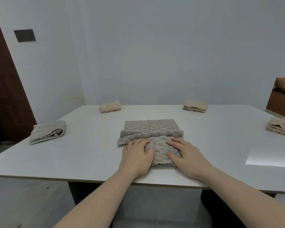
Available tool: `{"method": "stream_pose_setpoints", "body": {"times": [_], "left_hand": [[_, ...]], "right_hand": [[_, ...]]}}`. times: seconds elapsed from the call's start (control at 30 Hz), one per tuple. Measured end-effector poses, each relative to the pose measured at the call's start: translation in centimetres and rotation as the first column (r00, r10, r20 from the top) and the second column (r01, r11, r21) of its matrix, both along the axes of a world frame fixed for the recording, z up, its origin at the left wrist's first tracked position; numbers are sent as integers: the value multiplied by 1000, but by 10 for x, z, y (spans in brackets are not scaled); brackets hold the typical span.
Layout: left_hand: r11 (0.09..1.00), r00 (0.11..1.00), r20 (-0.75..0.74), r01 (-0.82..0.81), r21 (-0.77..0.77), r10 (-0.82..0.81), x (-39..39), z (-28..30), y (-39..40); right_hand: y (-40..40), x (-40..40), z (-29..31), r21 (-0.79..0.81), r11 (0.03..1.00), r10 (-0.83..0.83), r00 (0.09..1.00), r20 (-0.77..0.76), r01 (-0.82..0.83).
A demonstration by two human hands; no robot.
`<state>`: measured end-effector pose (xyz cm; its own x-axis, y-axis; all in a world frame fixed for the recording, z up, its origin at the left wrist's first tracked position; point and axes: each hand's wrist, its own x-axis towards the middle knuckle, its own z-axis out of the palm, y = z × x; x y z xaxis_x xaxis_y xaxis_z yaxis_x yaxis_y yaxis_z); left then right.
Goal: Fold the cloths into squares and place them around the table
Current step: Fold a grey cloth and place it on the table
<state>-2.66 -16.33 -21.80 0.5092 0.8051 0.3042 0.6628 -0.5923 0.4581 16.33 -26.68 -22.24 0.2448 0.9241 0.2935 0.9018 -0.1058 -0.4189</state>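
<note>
Your left hand (136,155) and right hand (185,153) press flat, fingers straight, on the half-folded grey cloth (150,139) at the table's (72,158) near edge, while four folded cloths already sit around it.

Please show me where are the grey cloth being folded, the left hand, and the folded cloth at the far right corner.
grey cloth (149,127): head view, flat far part.
left hand (136,157): head view, its back.
far right cloth (195,105): head view, top layer.
</note>
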Motion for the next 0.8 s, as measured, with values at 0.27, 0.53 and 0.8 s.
{"method": "stream_pose_setpoints", "body": {"times": [0.27, 0.53, 0.8], "left_hand": [[997, 960, -281, -33, -76, 11, 3, 0, 0], [994, 947, -322, -23, -103, -12, 5, 0, 3], [997, 962, -275, -24, -74, 2, 4, 0, 0]], "right_hand": [[1, -1, 1, -37, 999, -15, 999, 35, 16], [2, -3, 2, -150, 988, -26, 997, 75, 37], [4, -2, 2, -173, 984, -20, 995, 96, 37]]}}
